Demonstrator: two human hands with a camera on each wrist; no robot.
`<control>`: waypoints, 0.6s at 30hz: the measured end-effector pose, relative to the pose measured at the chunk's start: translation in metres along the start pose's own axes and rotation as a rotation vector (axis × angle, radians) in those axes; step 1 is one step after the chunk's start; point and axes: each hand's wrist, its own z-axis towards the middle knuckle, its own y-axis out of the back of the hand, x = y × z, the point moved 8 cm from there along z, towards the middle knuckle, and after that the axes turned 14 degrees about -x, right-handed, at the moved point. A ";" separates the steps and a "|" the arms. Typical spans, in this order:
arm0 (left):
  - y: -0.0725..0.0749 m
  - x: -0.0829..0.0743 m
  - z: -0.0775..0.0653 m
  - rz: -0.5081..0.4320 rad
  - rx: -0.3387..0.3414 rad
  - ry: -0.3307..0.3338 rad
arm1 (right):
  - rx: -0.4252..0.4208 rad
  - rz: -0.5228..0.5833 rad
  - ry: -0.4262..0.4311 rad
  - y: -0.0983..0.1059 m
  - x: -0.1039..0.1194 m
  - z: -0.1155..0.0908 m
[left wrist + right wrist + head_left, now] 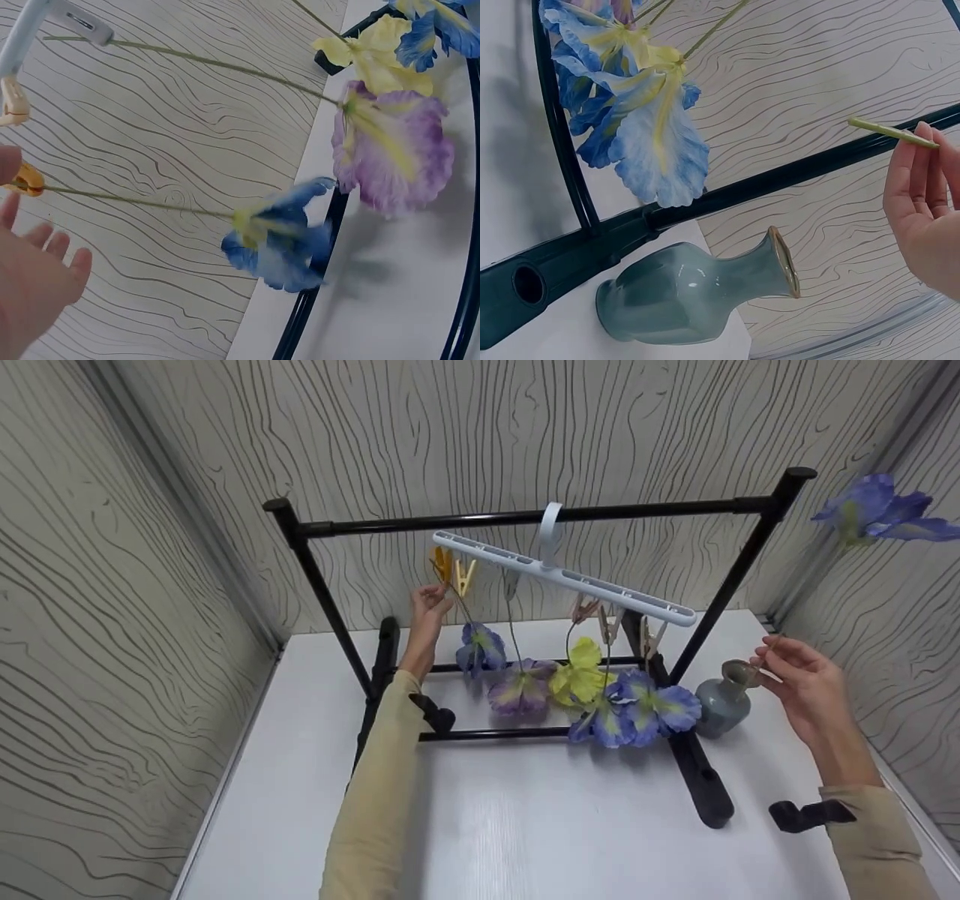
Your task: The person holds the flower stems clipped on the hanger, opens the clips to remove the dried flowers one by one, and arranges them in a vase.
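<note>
My left hand (427, 611) is raised at the hanger's left end. Its thumb and index finger pinch the orange clothespin (28, 180), while the other fingers stay loose. A blue artificial iris (281, 236) hangs from that clothespin by its thin stem. My right hand (810, 686) pinches the green stem (892, 133) of another blue iris (877, 510), its bloom up at the far right. Below this hand stands a grey-blue vase (724, 705). On the pale hanger (517, 561) hang a purple iris (394, 150), a yellow iris (581, 671) and two blue irises (649, 709).
A black rack (465, 521) carries the hanger on its top bar, and its feet (705, 787) stand on the white table (495, 810). Beside the orange clothespin, a cream clothespin (463, 577) holds nothing. Wood-patterned panels (420, 435) enclose the table.
</note>
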 end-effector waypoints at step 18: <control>0.014 -0.002 0.002 -0.014 -0.020 0.024 | -0.152 -0.010 -0.003 0.012 -0.013 0.015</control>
